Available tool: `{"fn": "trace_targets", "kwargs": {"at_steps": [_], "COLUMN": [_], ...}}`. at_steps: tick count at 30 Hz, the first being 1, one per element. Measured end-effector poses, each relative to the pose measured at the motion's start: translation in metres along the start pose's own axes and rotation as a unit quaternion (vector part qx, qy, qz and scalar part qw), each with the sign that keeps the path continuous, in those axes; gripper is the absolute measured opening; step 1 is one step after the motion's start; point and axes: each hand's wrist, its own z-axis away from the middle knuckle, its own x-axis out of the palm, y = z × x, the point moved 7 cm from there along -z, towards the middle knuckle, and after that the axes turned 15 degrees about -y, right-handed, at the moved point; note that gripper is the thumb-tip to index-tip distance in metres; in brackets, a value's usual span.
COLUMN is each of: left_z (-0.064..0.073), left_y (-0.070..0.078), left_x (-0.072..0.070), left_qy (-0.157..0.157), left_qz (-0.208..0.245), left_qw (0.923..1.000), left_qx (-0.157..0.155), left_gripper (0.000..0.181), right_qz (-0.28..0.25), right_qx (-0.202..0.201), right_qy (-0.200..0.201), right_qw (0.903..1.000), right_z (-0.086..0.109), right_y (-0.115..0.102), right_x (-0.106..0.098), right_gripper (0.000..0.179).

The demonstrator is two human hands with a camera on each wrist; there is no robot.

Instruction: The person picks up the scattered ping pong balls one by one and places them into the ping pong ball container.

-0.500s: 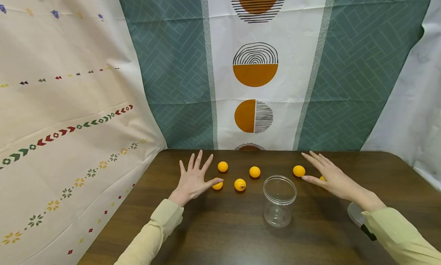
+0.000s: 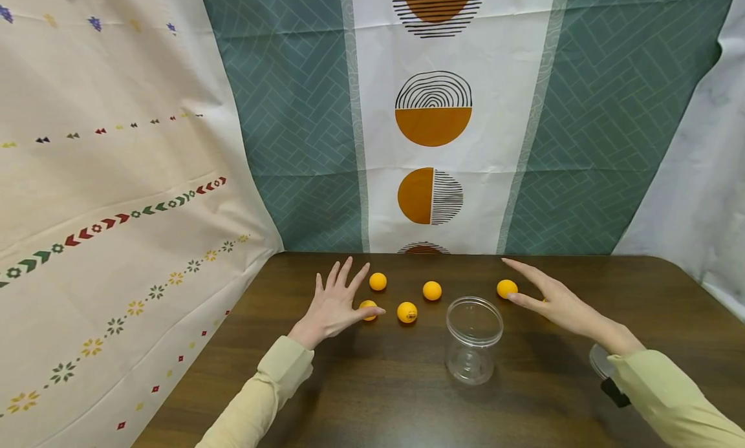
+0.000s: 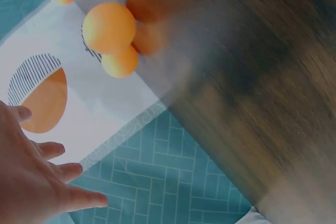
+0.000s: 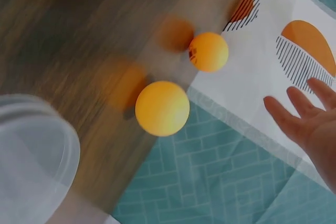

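My left hand [image 2: 332, 309] hovers at the left of the table with fingers spread. Its thumb overlaps an orange table tennis ball [image 2: 367, 306] in the head view. Three more balls lie beside it, one at the back [image 2: 377, 281], one in front [image 2: 407, 312], one farther right [image 2: 432, 291]. A clear jar [image 2: 471, 364] stands upright, mouth up, between the hands. My right hand [image 2: 561, 306], fingers extended and thumb apart, is over the right side. Near its thumb is another ball [image 2: 506, 289]; one more is mostly hidden behind the hand. Neither hand holds anything.
A round translucent lid [image 2: 599, 361] lies on the dark wooden table [image 2: 372, 396] by the right sleeve, and also shows in the right wrist view. Hanging cloth [image 2: 291, 144] closes off the back. White patterned cloth [image 2: 116, 293] slopes along the left.
Both hands have shifted slightly inward, the left toward the right and the right toward the left. The right hand has turned and its fingers now overlap. Balls and jar stay put.
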Motion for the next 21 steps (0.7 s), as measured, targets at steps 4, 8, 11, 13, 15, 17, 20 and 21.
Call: {"fn": "trace_targets", "kwargs": {"at_steps": [4, 8, 11, 13, 15, 17, 20, 21], "left_z": [0.0, -0.002, -0.003, -0.004, -0.004, -0.005, -0.005, -0.006], "left_y": [0.004, 0.007, 0.008, 0.009, 0.008, 0.008, 0.006, 0.005], "left_x": [-0.002, -0.002, -0.001, -0.001, 0.001, 0.002, 0.004, 0.005], "left_qy": [-0.003, -0.004, -0.008, -0.013, -0.016, -0.019, -0.023, -0.027], "left_qz": [0.018, 0.039, 0.054, 0.067, 0.078, 0.09, 0.108, 0.114], "left_qw": [0.9998, 0.9989, 0.998, 0.9971, 0.9962, 0.9952, 0.9933, 0.9926], "left_qx": [0.012, 0.026, 0.032, 0.033, 0.034, 0.035, 0.035, 0.032], "left_gripper": [0.094, 0.094, 0.093, 0.094, 0.094, 0.094, 0.093, 0.093], "right_qz": [-0.033, -0.08, -0.104, -0.116, -0.139, -0.164, -0.189, -0.194], "right_qx": [-0.022, -0.043, -0.062, -0.077, -0.096, -0.114, -0.13, -0.132], "right_qy": [-0.007, -0.019, -0.027, -0.034, -0.045, -0.06, -0.077, -0.082], "right_qw": [0.9992, 0.9957, 0.9923, 0.9897, 0.9847, 0.978, 0.9702, 0.9686], "right_z": [-0.003, -0.005, -0.007, -0.008, -0.009, -0.01, -0.01, -0.01], "right_y": [-0.004, -0.007, -0.01, -0.012, -0.015, -0.018, -0.021, -0.022], "right_x": [0.002, 0.004, 0.006, 0.007, 0.008, 0.009, 0.011, 0.012], "right_gripper": [0.061, 0.059, 0.057, 0.056, 0.054, 0.053, 0.052, 0.052]}}
